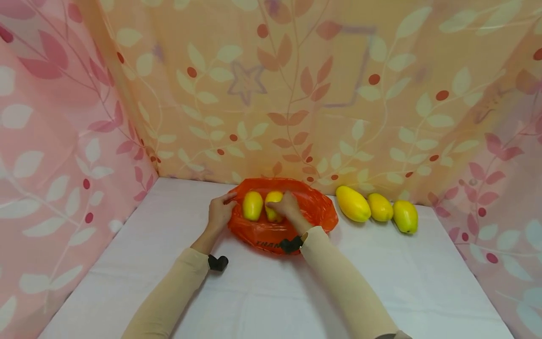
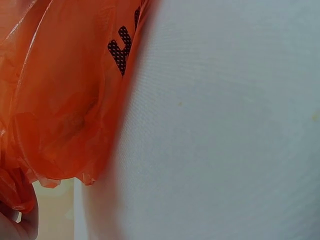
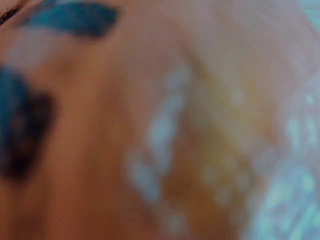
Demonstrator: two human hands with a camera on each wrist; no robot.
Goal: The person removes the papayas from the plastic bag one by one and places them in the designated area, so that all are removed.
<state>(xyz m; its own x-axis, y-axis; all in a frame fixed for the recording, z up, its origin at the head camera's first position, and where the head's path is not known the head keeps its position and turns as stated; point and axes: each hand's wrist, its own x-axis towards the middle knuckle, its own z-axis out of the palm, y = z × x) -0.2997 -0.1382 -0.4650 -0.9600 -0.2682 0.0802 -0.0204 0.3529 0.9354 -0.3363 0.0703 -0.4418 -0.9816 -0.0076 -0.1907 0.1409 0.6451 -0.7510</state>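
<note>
An orange-red plastic bag point(image 1: 271, 233) with black lettering lies spread open on the table. Inside it, side by side, are one yellow mango point(image 1: 252, 206) and a second yellow mango point(image 1: 273, 214), partly covered by my right hand point(image 1: 289, 208). That hand grips the second mango, thumb across its front. My left hand point(image 1: 220, 213) pinches the bag's left rim. In the left wrist view, the bag point(image 2: 65, 100) fills the left side and fingertips point(image 2: 30, 220) hold its edge at the lower left. The right wrist view is too blurred to make out details.
To the bag's right, a large elongated yellow fruit point(image 1: 353, 204), a smaller yellow fruit point(image 1: 380, 207) and a greenish-yellow one point(image 1: 405, 217) lie in a row. A white cloth covers the table point(image 1: 254, 301). Patterned curtains point(image 1: 296, 94) enclose the back and sides.
</note>
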